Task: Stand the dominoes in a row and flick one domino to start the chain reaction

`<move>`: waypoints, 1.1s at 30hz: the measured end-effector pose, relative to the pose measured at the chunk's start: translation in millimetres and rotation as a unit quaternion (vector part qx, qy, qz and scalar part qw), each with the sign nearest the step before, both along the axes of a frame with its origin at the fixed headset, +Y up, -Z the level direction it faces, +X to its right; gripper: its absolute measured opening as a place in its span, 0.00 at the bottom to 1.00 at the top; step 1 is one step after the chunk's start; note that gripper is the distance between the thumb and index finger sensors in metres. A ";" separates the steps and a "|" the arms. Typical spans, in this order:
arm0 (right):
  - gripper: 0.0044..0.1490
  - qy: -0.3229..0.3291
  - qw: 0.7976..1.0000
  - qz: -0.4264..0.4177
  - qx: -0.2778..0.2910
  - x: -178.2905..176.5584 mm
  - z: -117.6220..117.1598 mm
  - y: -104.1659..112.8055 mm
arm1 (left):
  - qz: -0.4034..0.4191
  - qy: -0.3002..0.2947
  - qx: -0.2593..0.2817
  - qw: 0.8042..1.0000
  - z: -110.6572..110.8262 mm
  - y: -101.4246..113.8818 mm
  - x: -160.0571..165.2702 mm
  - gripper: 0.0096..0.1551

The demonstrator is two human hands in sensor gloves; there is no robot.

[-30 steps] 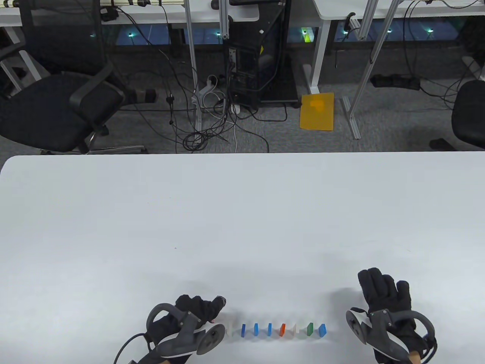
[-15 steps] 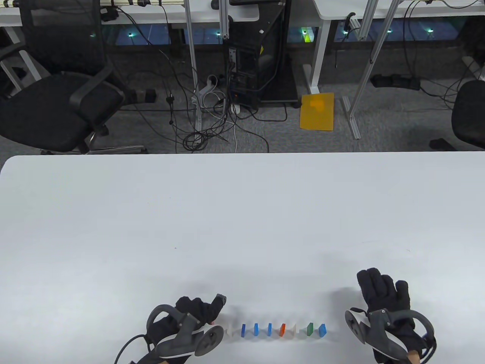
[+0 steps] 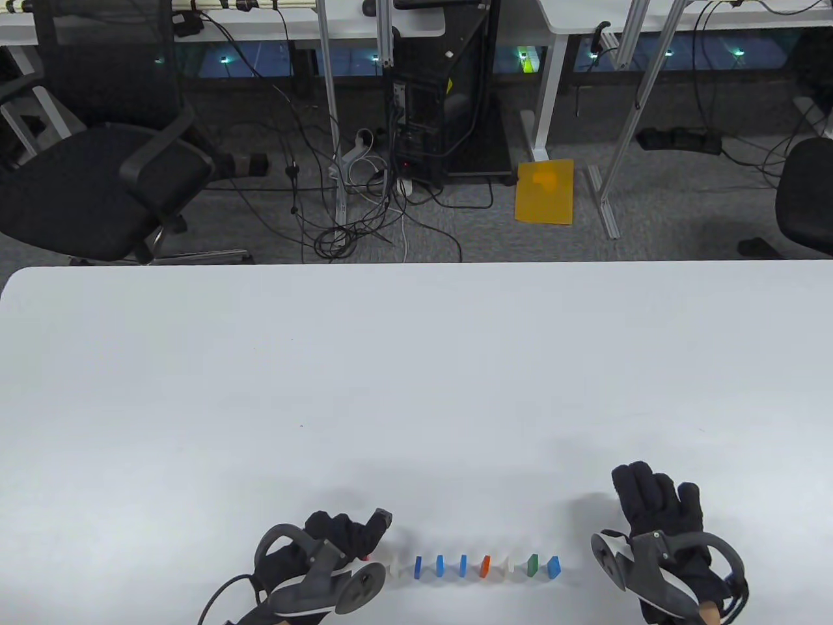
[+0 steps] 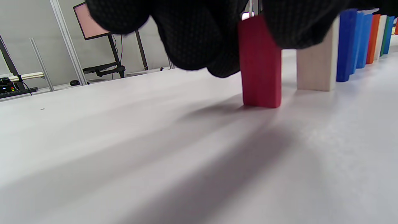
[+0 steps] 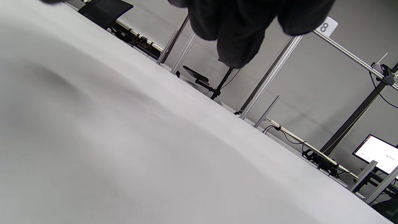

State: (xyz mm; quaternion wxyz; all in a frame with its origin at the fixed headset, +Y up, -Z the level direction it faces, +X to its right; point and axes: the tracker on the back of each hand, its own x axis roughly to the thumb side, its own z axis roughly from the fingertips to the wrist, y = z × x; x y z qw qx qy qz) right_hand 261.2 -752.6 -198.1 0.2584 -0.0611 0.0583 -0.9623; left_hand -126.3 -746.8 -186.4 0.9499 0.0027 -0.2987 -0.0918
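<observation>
Several upright dominoes form a row near the table's front edge, from a white one (image 3: 395,568) through blue (image 3: 440,565) and orange (image 3: 485,566) to a blue end piece (image 3: 554,566). A red domino (image 4: 261,62) stands upright at the row's left end, next to the white domino (image 4: 315,62). My left hand (image 3: 361,540) is curled over it, with fingers (image 4: 192,37) on both sides of its top and the index finger sticking out. Only a red sliver (image 3: 366,557) shows in the table view. My right hand (image 3: 657,504) lies flat on the table, right of the row, holding nothing.
The white table (image 3: 416,364) stretches far beyond the row. Past its far edge are office chairs (image 3: 97,182), cables and a computer tower (image 3: 449,117) on the floor. The right wrist view shows only fingertips (image 5: 239,28) above bare tabletop.
My left hand has sunk a little toward the front edge and its index finger has shifted slightly. The dominoes and my right hand have hardly moved.
</observation>
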 end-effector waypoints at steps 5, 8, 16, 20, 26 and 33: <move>0.63 0.000 1.000 0.001 0.000 -0.3 -0.1 0.1 | 0.002 -0.002 0.004 1.000 0.9 0.2 0.3 0.47; 0.63 0.001 1.000 0.001 0.001 -0.4 0.1 0.1 | 0.012 -0.006 -0.003 1.000 0.6 -0.4 -0.1 0.48; 0.63 0.000 1.000 0.004 -0.002 -0.7 0.1 -0.4 | 0.018 -0.007 -0.007 1.000 0.5 -1.3 -0.9 0.48; 0.63 0.000 1.000 0.006 -0.005 -1.1 0.4 -0.1 | 0.022 -0.015 -0.014 1.000 1.6 -0.9 -0.2 0.48; 0.63 0.000 1.000 0.007 -0.005 -1.3 0.4 -0.2 | 0.023 -0.030 -0.011 0.999 5.0 -1.1 2.8 0.47; 0.63 0.000 1.000 0.008 -0.007 -1.5 0.6 -0.1 | 0.021 -0.032 -0.010 0.999 6.2 -1.0 3.1 0.48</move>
